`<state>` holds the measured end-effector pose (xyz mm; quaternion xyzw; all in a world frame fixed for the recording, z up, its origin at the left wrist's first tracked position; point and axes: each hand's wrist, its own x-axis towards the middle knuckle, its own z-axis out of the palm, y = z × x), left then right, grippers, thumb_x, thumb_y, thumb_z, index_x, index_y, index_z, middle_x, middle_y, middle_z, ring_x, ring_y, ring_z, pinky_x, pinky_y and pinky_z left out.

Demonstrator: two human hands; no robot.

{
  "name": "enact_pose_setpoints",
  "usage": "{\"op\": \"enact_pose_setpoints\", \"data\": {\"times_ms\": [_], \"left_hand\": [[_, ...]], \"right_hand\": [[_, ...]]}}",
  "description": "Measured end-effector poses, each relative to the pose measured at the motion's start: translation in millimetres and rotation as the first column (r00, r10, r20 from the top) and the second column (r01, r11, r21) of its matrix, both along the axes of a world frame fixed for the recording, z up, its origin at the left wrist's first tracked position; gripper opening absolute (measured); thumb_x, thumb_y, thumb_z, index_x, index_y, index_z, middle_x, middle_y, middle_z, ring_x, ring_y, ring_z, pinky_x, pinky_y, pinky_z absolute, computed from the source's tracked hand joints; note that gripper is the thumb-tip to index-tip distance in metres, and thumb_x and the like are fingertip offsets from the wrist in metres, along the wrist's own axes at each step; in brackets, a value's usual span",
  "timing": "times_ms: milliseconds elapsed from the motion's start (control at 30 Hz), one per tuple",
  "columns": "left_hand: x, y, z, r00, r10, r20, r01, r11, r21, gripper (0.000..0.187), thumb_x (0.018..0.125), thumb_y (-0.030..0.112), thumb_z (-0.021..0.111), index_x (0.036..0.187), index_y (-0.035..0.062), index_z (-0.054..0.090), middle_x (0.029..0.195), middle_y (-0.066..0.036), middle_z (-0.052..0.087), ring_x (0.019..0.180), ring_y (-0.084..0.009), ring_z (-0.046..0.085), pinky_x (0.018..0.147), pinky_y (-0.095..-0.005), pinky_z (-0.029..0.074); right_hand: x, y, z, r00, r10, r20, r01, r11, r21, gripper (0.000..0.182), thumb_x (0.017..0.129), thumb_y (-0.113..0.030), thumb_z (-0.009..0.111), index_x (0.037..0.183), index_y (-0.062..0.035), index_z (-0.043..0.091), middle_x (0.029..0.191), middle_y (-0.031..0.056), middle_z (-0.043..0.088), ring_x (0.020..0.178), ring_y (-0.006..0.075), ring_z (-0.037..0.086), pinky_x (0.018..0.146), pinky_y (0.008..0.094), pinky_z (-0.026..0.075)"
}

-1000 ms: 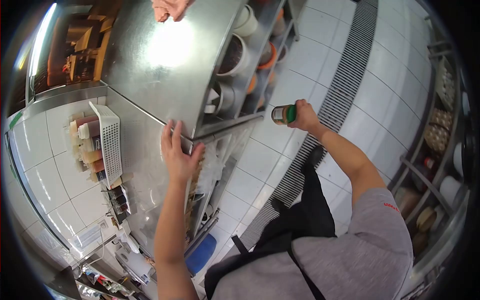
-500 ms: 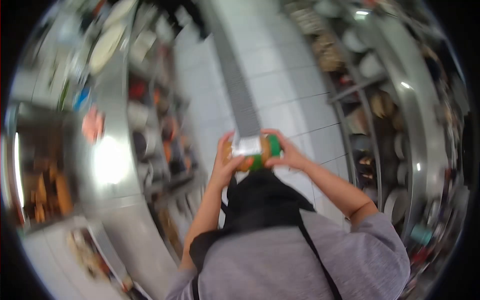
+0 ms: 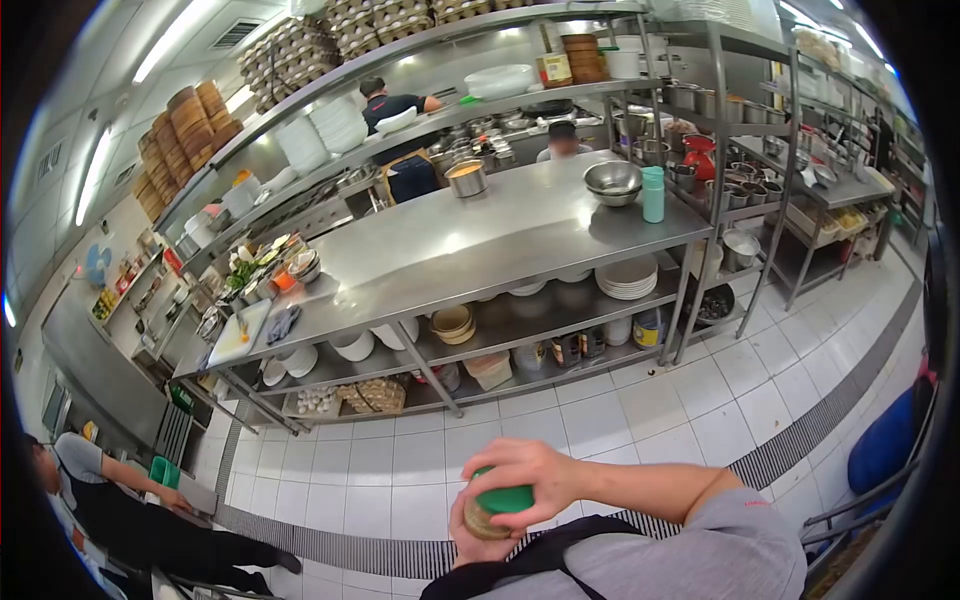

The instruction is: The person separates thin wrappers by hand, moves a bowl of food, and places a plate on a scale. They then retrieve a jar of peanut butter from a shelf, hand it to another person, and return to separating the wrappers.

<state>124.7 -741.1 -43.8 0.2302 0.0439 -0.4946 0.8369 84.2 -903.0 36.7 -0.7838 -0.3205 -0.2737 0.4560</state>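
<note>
A jar (image 3: 484,519) with brownish contents is between my two hands, tilted in front of my black apron. My left hand (image 3: 470,543) wraps round the jar's body from below, partly hidden behind it. Over the jar's green lid (image 3: 503,499) my right hand (image 3: 535,478) is closed, its fingers curled round the lid's edge. The lid still sits on the jar. I cannot make out the label from here.
A long steel table (image 3: 450,240) runs ahead, with a steel pot (image 3: 466,179), metal bowls (image 3: 613,180) and a turquoise bottle (image 3: 653,194) on it. Co-workers stand behind it and at lower left. A drain grate (image 3: 370,555) crosses the tiled floor.
My view has swung up from the aisle floor to the steel table. My right hand has shifted from the jar's end to over its green lid; the jar is now tilted upward.
</note>
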Motion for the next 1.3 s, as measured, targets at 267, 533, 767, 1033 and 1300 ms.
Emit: {"op": "enact_pose_setpoints", "data": {"times_ms": [267,533,767,1033,1300], "left_hand": [[-28.2,-52.8,86.2,0.728,-0.664,0.172,0.615,0.521,-0.591,0.068,0.080,0.065,0.025,0.129,0.0181,0.029,0.120,-0.010,0.043,0.104,-0.0275,0.048,0.066,-0.0397,0.049],[-38.9,-65.7,64.3,0.564,-0.557,0.610,0.665,0.744,0.063,0.038,0.087,0.015,0.045,0.122,0.0045,0.036,0.105,-0.010,0.050,0.090,-0.0170,0.053,0.075,-0.0266,0.045],[-33.2,-65.3,64.6,0.763,-0.523,0.380,0.584,0.810,-0.056,0.028,0.087,0.013,0.043,0.114,0.0040,0.042,0.096,-0.007,0.053,0.081,-0.0145,0.054,0.067,-0.0240,0.043],[-13.8,-53.3,62.6,0.885,-0.229,0.405,0.232,0.972,0.042,0.032,0.087,0.018,0.045,0.115,0.0046,0.041,0.102,-0.006,0.050,0.087,-0.0157,0.052,0.072,-0.0270,0.042],[53.8,-52.4,-24.3,0.662,0.377,0.648,-0.338,0.921,-0.191,0.042,0.087,0.029,0.044,0.119,0.0034,0.040,0.116,-0.010,0.047,0.101,-0.0205,0.049,0.084,-0.0316,0.041]], "right_hand": [[-56.0,-27.6,5.9,0.981,0.192,0.033,-0.176,0.804,0.567,0.096,0.059,-0.042,0.074,0.130,-0.0047,0.021,0.116,0.0187,0.045,0.104,0.0294,0.047,0.088,0.0414,0.039],[-84.6,-105.8,57.2,0.856,-0.205,0.475,-0.507,-0.146,0.850,0.067,0.075,-0.055,0.053,0.119,-0.0062,0.041,0.114,0.0150,0.046,0.105,0.0312,0.045,0.091,0.0426,0.037],[-48.1,-88.5,65.0,0.797,-0.572,0.192,-0.242,-0.013,0.970,0.050,0.081,-0.048,0.050,0.113,-0.0101,0.046,0.111,0.0030,0.051,0.102,0.0200,0.050,0.087,0.0364,0.042],[-11.6,-67.4,8.1,0.796,-0.601,0.066,0.167,0.323,0.932,0.047,0.080,-0.041,0.055,0.110,-0.0063,0.045,0.105,0.0060,0.052,0.093,0.0201,0.054,0.078,0.0320,0.047],[16.7,64.6,-21.5,0.823,-0.567,-0.029,0.490,0.736,-0.468,0.075,0.057,-0.036,0.075,0.120,-0.0096,0.042,0.112,0.0160,0.043,0.101,0.0299,0.044,0.085,0.0387,0.035]]}}
